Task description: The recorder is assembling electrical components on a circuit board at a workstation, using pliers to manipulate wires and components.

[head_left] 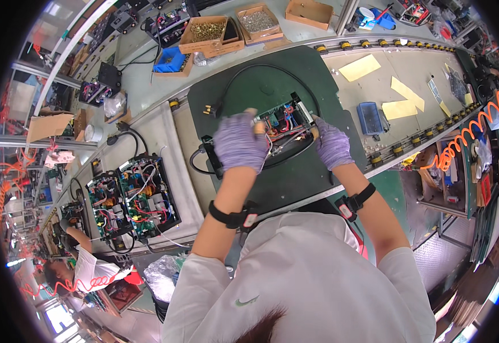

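An open electronic unit [286,121] with a green circuit board, coloured wires and a pale end panel lies on a dark green mat [261,191]. My left hand [241,142], in a purple glove with bare fingertips, is at the unit's left end; motion blurs its fingers, and whether it grips anything is unclear. Gloved likewise, my right hand [333,143] has its thumb and fingers closed on the right end of the unit. A black power cord [272,66] loops behind the unit, and its plug [211,109] rests near my left hand.
Two opened circuit-board units [132,200] stand to the left. Cardboard boxes of small metal parts [206,30] and a blue bin [170,59] are at the back. A blue tray [369,118] and yellow paper sheets [360,67] lie right. Another person [92,268] works at far left.
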Tool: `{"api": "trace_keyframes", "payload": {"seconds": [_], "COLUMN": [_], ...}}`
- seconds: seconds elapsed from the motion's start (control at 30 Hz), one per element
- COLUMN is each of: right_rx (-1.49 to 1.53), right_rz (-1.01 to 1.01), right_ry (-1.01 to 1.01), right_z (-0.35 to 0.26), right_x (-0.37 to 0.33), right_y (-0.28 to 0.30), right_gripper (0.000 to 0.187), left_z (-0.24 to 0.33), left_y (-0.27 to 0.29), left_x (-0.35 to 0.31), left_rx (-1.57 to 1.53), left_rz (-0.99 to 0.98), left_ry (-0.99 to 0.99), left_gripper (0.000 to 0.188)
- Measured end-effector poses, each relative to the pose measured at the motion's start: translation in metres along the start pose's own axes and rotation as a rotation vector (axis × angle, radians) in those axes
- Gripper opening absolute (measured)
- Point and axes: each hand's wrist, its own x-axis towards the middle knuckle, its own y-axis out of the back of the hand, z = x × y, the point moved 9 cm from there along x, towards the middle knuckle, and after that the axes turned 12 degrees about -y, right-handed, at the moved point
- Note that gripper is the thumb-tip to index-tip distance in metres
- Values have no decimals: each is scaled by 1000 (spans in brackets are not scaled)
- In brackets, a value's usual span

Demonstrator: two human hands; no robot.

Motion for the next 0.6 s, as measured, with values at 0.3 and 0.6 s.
{"api": "trace_keyframes", "payload": {"seconds": [0.3,0.6], "right_rx": [196,411], "right_rz": [179,258], "right_ry": [-7,101], "right_z": [-1,-14], "right_x": [-1,17], "right_y": [-18,-20], "right_gripper": [40,29], "left_z": [-174,-171], "left_y": [-102,-77], "left_x": [-86,-141], "left_rx": [-1029,-1080], "left_rz": [-425,-130], "left_ry": [587,813], "left_gripper": [44,51]}}
